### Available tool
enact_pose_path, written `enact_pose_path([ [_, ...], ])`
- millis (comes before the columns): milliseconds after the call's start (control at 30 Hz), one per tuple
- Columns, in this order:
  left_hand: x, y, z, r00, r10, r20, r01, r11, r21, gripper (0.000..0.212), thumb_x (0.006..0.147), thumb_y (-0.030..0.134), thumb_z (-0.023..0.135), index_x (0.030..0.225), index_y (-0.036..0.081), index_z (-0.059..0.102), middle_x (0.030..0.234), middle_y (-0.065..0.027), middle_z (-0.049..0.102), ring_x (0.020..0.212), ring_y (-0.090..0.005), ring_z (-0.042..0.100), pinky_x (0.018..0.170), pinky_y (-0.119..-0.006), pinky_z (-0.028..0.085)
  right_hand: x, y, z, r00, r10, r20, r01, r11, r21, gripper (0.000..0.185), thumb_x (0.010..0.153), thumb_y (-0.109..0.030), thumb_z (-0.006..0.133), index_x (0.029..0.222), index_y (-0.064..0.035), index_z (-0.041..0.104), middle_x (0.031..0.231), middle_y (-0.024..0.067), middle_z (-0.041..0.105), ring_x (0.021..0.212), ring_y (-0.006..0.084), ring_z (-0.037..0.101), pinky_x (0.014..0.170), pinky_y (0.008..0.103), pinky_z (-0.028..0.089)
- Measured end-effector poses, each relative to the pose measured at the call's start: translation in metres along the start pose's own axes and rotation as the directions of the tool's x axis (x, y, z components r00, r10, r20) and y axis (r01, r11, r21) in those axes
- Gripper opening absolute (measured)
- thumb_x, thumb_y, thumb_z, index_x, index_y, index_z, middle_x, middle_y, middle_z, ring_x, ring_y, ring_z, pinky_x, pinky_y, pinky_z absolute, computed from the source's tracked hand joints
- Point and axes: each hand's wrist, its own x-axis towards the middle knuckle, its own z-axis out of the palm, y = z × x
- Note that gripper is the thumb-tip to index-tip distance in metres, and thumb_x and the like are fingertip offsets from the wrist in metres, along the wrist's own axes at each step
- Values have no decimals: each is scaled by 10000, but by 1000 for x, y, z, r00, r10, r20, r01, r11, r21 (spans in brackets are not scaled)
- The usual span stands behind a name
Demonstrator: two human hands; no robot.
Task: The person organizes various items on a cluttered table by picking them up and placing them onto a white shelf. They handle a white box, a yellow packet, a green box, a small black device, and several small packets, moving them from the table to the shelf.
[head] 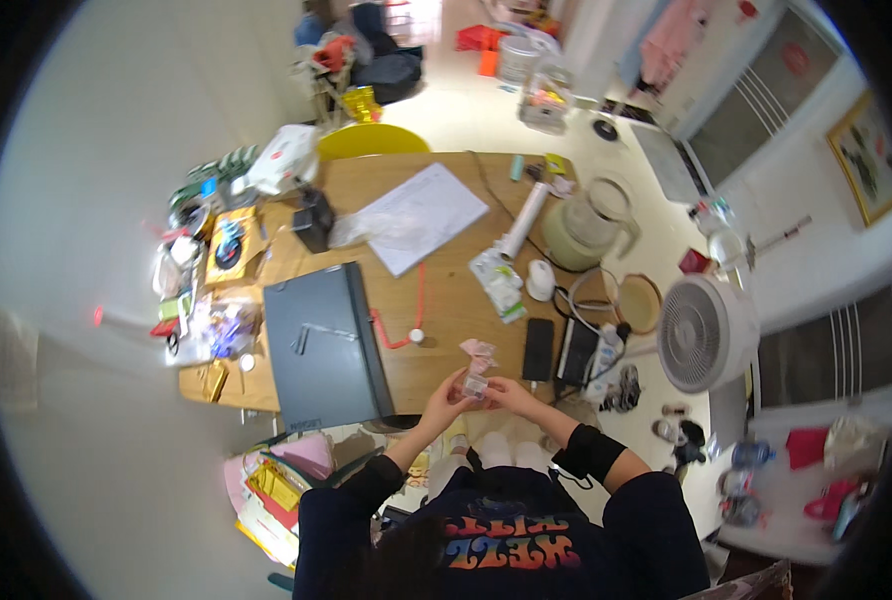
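Near the front edge of the wooden table [446, 300], a small clear plastic box [475, 386] is held between my two hands. My left hand [450, 397] grips it from the left and my right hand [507, 395] from the right. What the box contains is too small to tell. Just beyond my fingers lies a crumpled pale pink piece [479, 354], perhaps cloth or paper. A black phone [539, 349] lies to the right of my right hand. To the left is a closed dark grey laptop [324, 345] with a small clear strip on its lid.
A red cord with a white round end [417, 336] lies beyond my left hand. White papers [431, 217], a white mouse [540, 280], a kettle [585, 229] and a power strip with cables [603, 364] stand or lie farther out. A white fan [705, 334] is at the right.
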Motion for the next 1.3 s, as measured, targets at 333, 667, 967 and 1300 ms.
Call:
enact_pose_path([
  [333,10,10,126,916,126,381,-272,892,360,508,712,87,661,1176,108,454,794,-64,610,753,-169,598,705,-293,466,-149,57,-56,910,-183,-372,229,970,84,331,871,-228,508,1138,-31,514,803,5,552,667,73,503,643,228,447],
  [667,-107,-12,345,565,77,822,-520,806,282,505,700,160,688,1135,49,457,889,-91,604,759,-181,602,667,-294,473,-389,217,-57,651,-178,-738,404,904,138,351,852,-262,540,1120,-37,513,838,21,569,681,81,509,647,233,454],
  [967,-267,-79,538,75,-104,992,-589,798,129,514,681,178,704,1107,31,457,974,-108,572,804,-204,591,705,-320,471,-599,357,23,231,14,-973,452,884,120,480,822,-295,562,1189,-13,434,767,69,551,592,120,494,546,257,431],
  [1300,-458,-85,700,-494,-10,869,-533,793,-294,263,734,179,660,903,39,516,807,-78,603,691,-187,611,630,-302,472,-762,472,111,-366,380,-850,565,816,121,327,853,-276,537,1067,-31,513,819,47,557,672,104,515,605,243,461],
])
